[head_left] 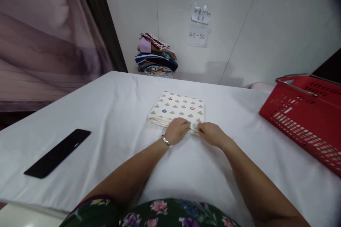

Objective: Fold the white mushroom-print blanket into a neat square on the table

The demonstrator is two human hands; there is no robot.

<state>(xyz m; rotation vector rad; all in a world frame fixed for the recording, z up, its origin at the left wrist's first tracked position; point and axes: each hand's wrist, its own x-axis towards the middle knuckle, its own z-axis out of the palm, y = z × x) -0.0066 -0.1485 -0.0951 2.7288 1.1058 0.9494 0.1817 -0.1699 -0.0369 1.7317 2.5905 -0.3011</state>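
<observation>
A folded cream cloth with small grey, red and blue motifs lies in the middle of the white-covered table. My left hand, with a silver bracelet at the wrist, curls its fingers over the cloth's near edge. My right hand pinches the same near edge just to the right, fingers closed on the fabric. Both hands touch each other's side of the cloth.
A stack of folded coloured cloths stands at the table's far edge against the wall. A red plastic basket sits at the right. A flat black slab lies at the left. Paper notes hang on the wall.
</observation>
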